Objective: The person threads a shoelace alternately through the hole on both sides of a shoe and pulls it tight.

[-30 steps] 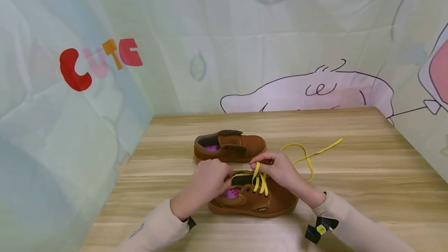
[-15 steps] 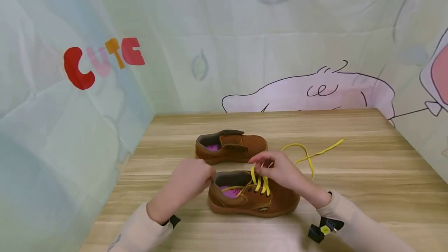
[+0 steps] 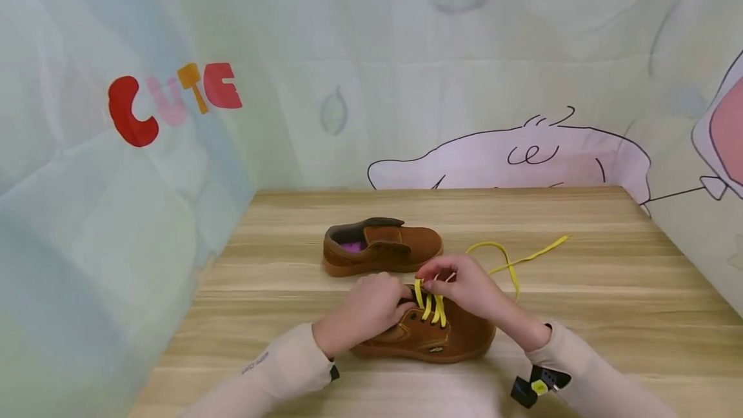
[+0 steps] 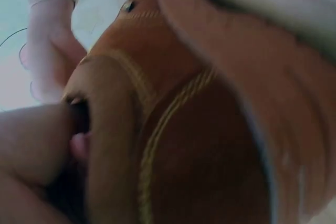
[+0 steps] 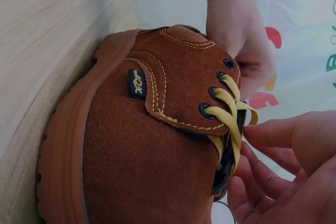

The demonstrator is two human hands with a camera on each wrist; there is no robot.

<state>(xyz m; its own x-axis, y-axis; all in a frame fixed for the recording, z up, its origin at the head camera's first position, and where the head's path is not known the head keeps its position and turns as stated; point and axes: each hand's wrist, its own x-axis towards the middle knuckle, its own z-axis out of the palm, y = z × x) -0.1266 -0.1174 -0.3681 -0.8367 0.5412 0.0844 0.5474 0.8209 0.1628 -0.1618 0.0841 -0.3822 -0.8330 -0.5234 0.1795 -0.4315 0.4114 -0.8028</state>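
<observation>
A brown suede shoe [image 3: 464, 334] with yellow stitching stands on the table, toe to the right. A yellow shoelace [image 5: 227, 100] is threaded through its front eyelets; the eyelet nearest the ankle [image 5: 229, 64] has none. My right hand [image 3: 467, 282] pinches the lace at the top of the lacing, fingertips close to the tongue. My left hand [image 3: 371, 311] reaches over the shoe's opening, its fingers by the tongue and partly hidden. The left wrist view has the shoe's collar [image 4: 110, 129] large and blurred beside the hand; I cannot tell whether those fingers hold anything.
A second brown shoe [image 3: 420, 244], without a lace, stands just behind, toe also to the right. The long free end of the yellow lace [image 3: 536, 252] lies in a loop on the wooden table [image 3: 609, 315]. Printed cloth walls [image 3: 290, 115] close off the back and sides.
My left hand first moved left to the shoe's heel, uncovering lace inside the opening, then came back right to the tongue. My right hand has stayed at the lacing with little movement.
</observation>
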